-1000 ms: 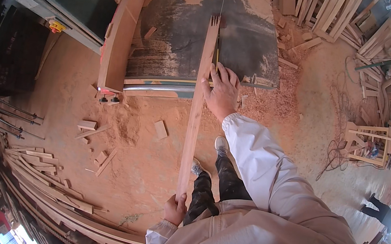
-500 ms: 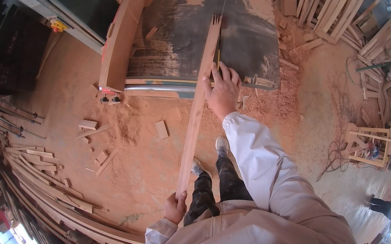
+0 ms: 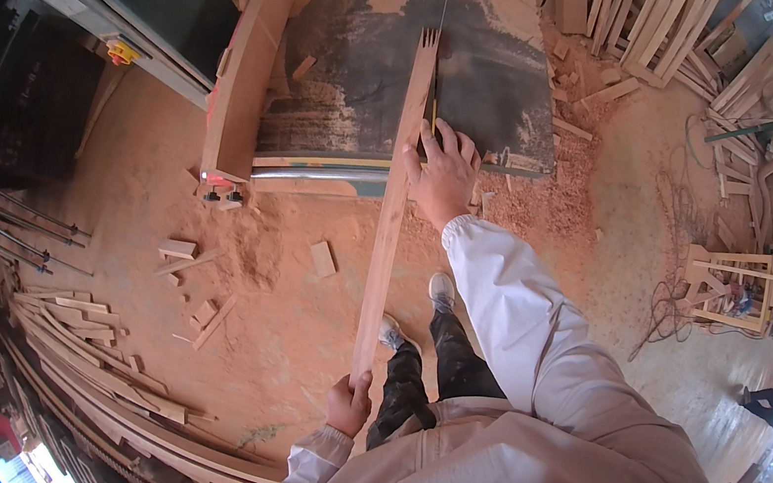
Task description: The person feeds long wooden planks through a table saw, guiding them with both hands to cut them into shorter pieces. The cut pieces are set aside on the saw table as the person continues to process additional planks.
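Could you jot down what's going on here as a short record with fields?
Place: woodworking shop, sawdust on the floor
Machine: band saw table dusted with sawdust
Workpiece: long wooden strip lying partly on the table, notched at its far end
Left hand: grips the strip's near end
Right hand: pressed against the strip's side, on the table
Nearby: offcuts, stacked curved slats

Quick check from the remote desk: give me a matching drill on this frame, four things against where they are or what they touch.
Things:
1. left hand
2. right hand
3. long wooden board
4. small wood offcut

Places:
A. lying on the sawdust floor, left of the board
B. gripping the board's near end
C. pressed flat against the board's right side at the table edge
D. far end on the saw table, near end out over the floor

Pairs: 1-B, 2-C, 3-D, 4-A
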`<state>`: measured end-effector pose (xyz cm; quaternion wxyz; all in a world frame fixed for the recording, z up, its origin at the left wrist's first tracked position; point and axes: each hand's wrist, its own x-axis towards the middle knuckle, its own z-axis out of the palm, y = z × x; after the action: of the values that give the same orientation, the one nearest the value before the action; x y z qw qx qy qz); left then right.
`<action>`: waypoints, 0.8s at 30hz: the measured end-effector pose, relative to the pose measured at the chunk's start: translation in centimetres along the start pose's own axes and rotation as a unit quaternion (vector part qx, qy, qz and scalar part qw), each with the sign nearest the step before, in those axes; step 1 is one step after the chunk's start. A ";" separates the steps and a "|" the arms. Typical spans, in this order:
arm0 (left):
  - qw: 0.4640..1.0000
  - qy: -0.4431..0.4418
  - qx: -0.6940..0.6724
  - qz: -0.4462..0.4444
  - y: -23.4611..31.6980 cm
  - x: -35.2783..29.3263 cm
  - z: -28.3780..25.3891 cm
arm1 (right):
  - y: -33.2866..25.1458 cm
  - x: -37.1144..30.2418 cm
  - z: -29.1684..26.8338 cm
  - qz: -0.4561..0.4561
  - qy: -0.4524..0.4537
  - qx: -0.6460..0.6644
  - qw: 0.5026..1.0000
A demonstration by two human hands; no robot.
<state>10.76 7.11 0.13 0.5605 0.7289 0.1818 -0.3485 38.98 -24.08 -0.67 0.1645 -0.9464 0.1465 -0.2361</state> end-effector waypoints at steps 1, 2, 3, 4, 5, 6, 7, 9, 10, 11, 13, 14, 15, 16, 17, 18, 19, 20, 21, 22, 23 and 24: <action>1.000 0.001 0.000 -0.008 0.3 0.0 0.0 | 0.1 0.1 0.0 0.001 0.001 -0.001 1.000; 1.000 0.002 0.001 -0.016 0.6 -0.1 -0.1 | 0.2 0.1 0.0 0.002 0.002 -0.002 1.000; 1.000 0.004 0.001 -0.024 0.9 -0.1 -0.1 | 0.1 0.2 0.0 0.003 0.000 -0.002 1.000; 1.000 0.003 -0.003 -0.021 0.9 -0.1 -0.1 | 0.1 0.3 0.0 0.005 -0.002 -0.002 1.000; 1.000 0.002 -0.006 -0.018 0.8 0.0 0.0 | 0.0 0.3 0.0 0.006 -0.004 -0.003 1.000; 1.000 0.002 -0.010 -0.015 0.8 0.0 0.0 | 0.0 0.3 0.1 0.005 -0.004 -0.004 1.000; 1.000 0.003 -0.007 -0.015 0.6 0.2 0.0 | 0.0 0.4 0.1 0.005 -0.003 -0.005 1.000; 1.000 0.005 0.001 -0.017 0.6 0.2 0.1 | -0.1 0.4 0.1 0.005 -0.003 -0.002 1.000; 1.000 0.002 -0.002 -0.015 0.7 0.2 0.0 | -0.2 0.4 0.0 0.006 -0.003 0.002 1.000; 1.000 -0.001 -0.005 -0.012 0.9 0.2 0.0 | -0.3 0.4 0.0 0.007 -0.003 0.006 1.000; 1.000 -0.009 -0.011 -0.006 1.3 0.3 0.1 | -0.1 0.6 0.1 0.017 -0.005 -0.007 1.000; 1.000 -0.013 -0.013 -0.003 1.3 0.5 0.2 | 0.0 0.6 0.0 0.022 -0.006 -0.014 1.000; 1.000 -0.013 -0.015 0.001 1.3 0.4 0.2 | 0.0 0.5 -0.1 0.020 -0.001 -0.009 1.000; 1.000 -0.015 -0.010 0.001 1.2 0.4 0.2 | 0.0 0.5 -0.3 0.019 0.004 -0.004 1.000; 1.000 -0.017 -0.004 0.001 1.1 0.2 0.1 | 0.1 0.5 -0.6 0.019 0.010 0.000 1.000; 1.000 -0.011 -0.002 -0.001 0.7 -0.1 -0.2 | -0.3 -0.1 -0.3 -0.006 0.012 0.001 1.000; 1.000 -0.009 -0.002 -0.006 0.0 -0.7 -0.6 | -0.5 -1.0 -0.5 -0.028 0.019 0.000 0.999; 1.000 -0.007 -0.003 -0.009 -1.5 -1.9 -1.4 | -0.8 -2.0 -0.8 -0.050 0.026 -0.002 0.998; 1.000 -0.001 -0.007 -0.021 -3.6 -3.7 -2.4 | -2.0 -4.0 -0.4 -0.043 0.002 0.030 0.999; 1.000 0.015 0.014 -0.023 -5.7 -5.8 -3.6 | -3.6 -6.9 0.2 -0.040 -0.029 0.063 0.997; 0.999 0.012 0.047 -0.012 -6.6 -7.0 -4.5 | -3.3 -9.1 -0.4 -0.019 -0.032 0.096 0.995; 0.995 0.019 0.100 0.015 -7.6 -8.2 -5.6 | -3.4 -10.9 -1.2 -0.002 -0.032 0.133 0.991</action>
<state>1.83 15.79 1.45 0.4865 0.7904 0.1455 -0.3427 29.91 -17.41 -2.73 0.2931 -0.9234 0.1063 -0.2239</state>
